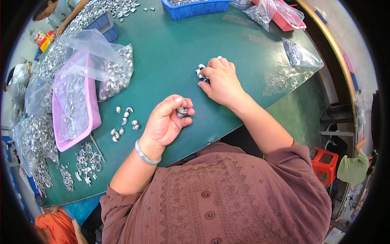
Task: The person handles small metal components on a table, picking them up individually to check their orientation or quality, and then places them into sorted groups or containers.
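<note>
Small rounded silver metal pieces (181,114) sit in the curled fingers of my left hand (164,122), held just above the green table (162,53). My right hand (223,83) reaches farther out, its fingers bent down over a little heap of similar silver pieces (200,72). Some of that heap shows between thumb and forefinger; the rest is hidden under the palm. To the left of my left hand several loose silver pieces (125,121) lie scattered on the tabletop.
A pink-purple basket (96,110) lined with clear plastic stands at left, beside a bag of silver pieces (118,73). Blue bin (195,11) and red tray (280,20) are at the far side. Ring-like metal parts (88,160) lie near left. Other people work around the table.
</note>
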{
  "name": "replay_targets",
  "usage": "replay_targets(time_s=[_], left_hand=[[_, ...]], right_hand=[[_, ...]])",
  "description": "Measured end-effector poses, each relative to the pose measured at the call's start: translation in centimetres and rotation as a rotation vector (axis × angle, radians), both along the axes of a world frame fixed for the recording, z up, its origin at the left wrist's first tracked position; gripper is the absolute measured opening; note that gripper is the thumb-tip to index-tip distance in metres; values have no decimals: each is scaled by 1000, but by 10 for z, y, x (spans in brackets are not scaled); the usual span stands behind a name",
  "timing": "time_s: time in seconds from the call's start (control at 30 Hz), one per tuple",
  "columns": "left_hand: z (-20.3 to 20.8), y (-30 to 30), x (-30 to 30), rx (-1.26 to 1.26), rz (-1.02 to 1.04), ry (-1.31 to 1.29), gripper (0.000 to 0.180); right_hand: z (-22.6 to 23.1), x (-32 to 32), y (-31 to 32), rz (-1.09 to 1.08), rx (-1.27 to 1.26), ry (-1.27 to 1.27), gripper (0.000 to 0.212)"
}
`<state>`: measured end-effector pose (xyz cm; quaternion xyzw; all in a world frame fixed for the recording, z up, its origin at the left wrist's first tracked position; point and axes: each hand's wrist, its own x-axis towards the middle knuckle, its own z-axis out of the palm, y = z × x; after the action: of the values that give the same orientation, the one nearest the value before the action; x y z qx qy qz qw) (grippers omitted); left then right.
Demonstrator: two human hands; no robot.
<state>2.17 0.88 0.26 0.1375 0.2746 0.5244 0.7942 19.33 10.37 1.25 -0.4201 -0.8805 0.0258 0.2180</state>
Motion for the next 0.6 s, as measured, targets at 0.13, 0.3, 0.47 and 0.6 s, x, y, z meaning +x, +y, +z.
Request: replay_targets(time_s=[0.13,0.3,0.47,0.6], left_hand=[[-5,0,-4,31,-17,-55,13],[8,1,4,-55,38,104,17],[6,-1,3,-14,27,57,16],[8,-4,5,62,3,134,16]], right_hand=[[-4,-3,2,-1,-19,12,13],[1,0,-1,230,-98,409,14],[11,-2,-25,352,-736,824,13],[6,-3,-36,382,-772,879,11]])
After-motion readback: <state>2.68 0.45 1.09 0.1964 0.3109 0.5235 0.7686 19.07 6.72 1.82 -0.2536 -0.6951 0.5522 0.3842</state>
